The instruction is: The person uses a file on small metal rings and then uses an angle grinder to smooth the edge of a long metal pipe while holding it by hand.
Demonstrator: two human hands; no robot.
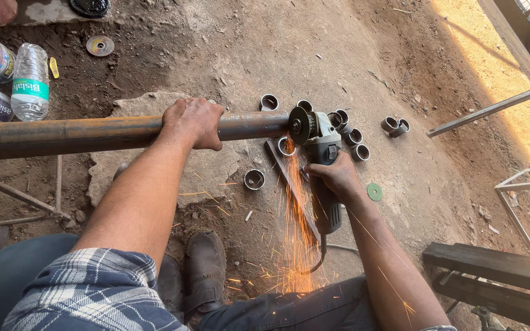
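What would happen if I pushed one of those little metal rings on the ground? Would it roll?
Probably not much. The little metal rings mostly lie flat on their open ends, so a push would likely slide one across the dirt floor. Tipped on its side, it could roll. They look like thick steel cut from the pipe, so likely stiff and heavy for their size, perhaps sharp-edged.

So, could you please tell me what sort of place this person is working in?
Most likely an informal metal fabrication workshop with a dirt floor. The right hand runs an angle grinder through a rusty steel pipe steadied by the left hand, throwing sparks, with cut pipe rings scattered around.
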